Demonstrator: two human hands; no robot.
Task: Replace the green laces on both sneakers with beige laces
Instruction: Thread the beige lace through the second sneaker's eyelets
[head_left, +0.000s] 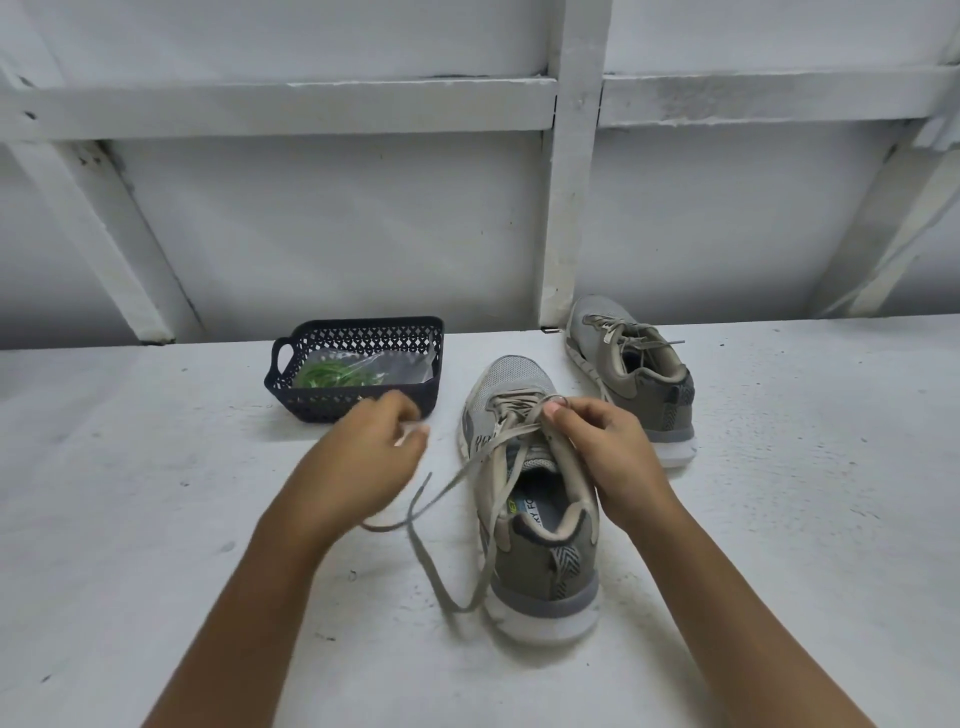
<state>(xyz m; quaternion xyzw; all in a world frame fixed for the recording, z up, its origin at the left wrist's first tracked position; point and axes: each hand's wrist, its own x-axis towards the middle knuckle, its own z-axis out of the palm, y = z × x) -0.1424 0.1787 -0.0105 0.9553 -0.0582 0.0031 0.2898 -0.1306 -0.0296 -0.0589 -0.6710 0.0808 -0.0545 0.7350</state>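
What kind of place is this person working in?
Probably a bare workshop corner or a makeshift bench: a rough white-painted worktop, a white board wall with exposed timber framing, and a dark basket and two sneakers set out.

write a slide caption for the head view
Right hand pinches the beige lace on the near sneaker, left hand alongside; far sneaker laced beige, green laces in the basket.
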